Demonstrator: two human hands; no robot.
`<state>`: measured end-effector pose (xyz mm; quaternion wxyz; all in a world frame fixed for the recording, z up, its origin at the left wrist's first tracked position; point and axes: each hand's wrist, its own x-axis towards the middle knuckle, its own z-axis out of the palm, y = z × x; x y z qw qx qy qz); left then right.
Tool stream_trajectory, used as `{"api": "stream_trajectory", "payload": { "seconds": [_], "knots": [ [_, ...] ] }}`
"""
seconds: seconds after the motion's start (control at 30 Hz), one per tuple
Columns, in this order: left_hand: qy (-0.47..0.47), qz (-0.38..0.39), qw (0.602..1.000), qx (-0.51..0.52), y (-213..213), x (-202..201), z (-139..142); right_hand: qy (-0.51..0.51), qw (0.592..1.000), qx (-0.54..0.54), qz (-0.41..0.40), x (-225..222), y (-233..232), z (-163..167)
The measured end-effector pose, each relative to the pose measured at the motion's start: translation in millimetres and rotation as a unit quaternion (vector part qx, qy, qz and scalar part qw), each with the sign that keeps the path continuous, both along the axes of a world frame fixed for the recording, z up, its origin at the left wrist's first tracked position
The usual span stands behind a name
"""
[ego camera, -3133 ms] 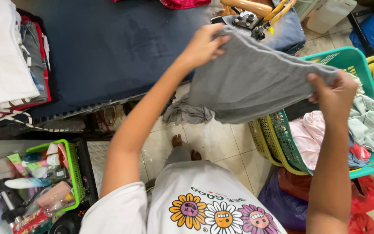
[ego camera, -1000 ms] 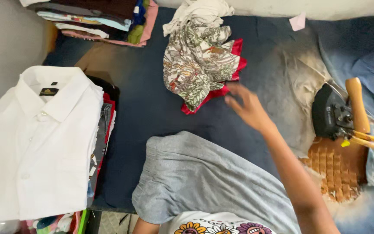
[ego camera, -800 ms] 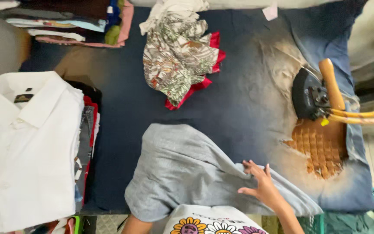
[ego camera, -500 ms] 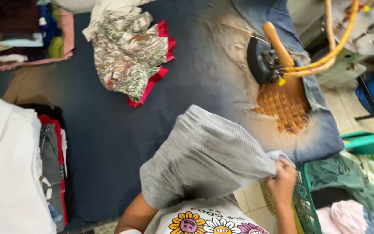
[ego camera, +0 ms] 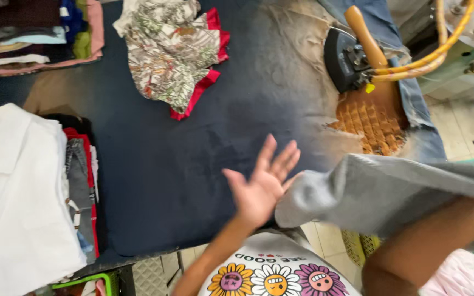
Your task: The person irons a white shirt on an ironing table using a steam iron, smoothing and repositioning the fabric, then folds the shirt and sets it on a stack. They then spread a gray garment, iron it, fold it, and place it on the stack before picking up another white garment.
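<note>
Where scorched padding shows, an iron [ego camera: 352, 60] rests on the dark ironing table [ego camera: 193, 164].

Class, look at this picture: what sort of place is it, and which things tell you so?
Probably a laundry or ironing workplace: a heavy iron rests on a padded dark blue ironing table, with a stack of folded clothes on the left.

Grey garment [ego camera: 390, 192], dark navy ironing cloth [ego camera: 193, 164], white shirt [ego camera: 12, 203] — and a leaf-patterned, red-edged cloth [ego camera: 171, 49].
</note>
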<state>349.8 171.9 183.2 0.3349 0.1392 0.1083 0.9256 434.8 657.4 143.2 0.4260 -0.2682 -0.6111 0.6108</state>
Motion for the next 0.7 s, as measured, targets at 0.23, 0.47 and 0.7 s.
{"api": "stream_trajectory", "payload": {
  "seconds": [0.23, 0.47, 0.7],
  "knots": [
    [0.166, -0.091, 0.921, -0.341, 53, 16, -136, 0.038, 0.993, 0.097, 0.056, -224, -92, 22],
    [-0.115, 0.055, 0.910, -0.394, -60, -96, -155, -0.250, 0.903, 0.303, 0.172, -74, -203, -18],
    [-0.093, 0.026, 0.883, -0.460, -107, -122, -159, -0.315, 0.767, 0.501, 0.246, -4, -318, -57]
  ]
}}
